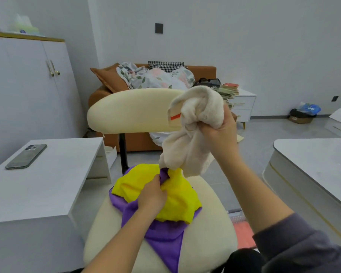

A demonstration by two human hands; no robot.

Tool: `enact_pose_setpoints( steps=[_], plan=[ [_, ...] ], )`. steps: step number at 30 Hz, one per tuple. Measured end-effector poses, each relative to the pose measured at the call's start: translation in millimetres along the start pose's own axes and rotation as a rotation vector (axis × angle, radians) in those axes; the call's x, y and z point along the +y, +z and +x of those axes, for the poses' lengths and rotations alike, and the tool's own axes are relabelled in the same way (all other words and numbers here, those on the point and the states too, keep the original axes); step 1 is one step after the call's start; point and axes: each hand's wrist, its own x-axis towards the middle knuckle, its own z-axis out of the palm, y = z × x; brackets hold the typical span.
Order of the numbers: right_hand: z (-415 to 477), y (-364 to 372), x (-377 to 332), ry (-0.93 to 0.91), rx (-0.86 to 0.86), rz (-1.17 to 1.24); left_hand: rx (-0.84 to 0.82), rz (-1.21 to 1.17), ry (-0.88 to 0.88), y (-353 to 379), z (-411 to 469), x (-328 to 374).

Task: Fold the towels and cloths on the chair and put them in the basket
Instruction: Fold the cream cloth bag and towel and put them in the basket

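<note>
A cream chair stands right in front of me. On its seat a yellow cloth lies crumpled over a purple cloth. My left hand rests on this pile, its fingers curled into the yellow cloth near a purple fold. My right hand grips a bunched cream towel and holds it up above the seat. The towel's lower end hangs down to the yellow cloth. A pink basket shows partly on the floor to the right of the chair, behind my right arm.
A white low table on my left carries a phone. Another white table stands to the right. Behind the chair are an orange sofa with bedding and a white nightstand.
</note>
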Motion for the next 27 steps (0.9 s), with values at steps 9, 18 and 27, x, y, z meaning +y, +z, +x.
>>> enact_pose_setpoints(
  steps=[9,18,27],
  plan=[
    [-8,11,20,0.064,-0.012,-0.027,0.453,-0.544,-0.061,-73,32,-2],
    [-47,30,73,0.28,-0.168,-0.097,-0.109,0.381,0.076,5,33,-59],
    [-55,38,96,0.379,-0.387,-0.106,0.108,0.028,0.152,-11,39,-57]
  ],
)
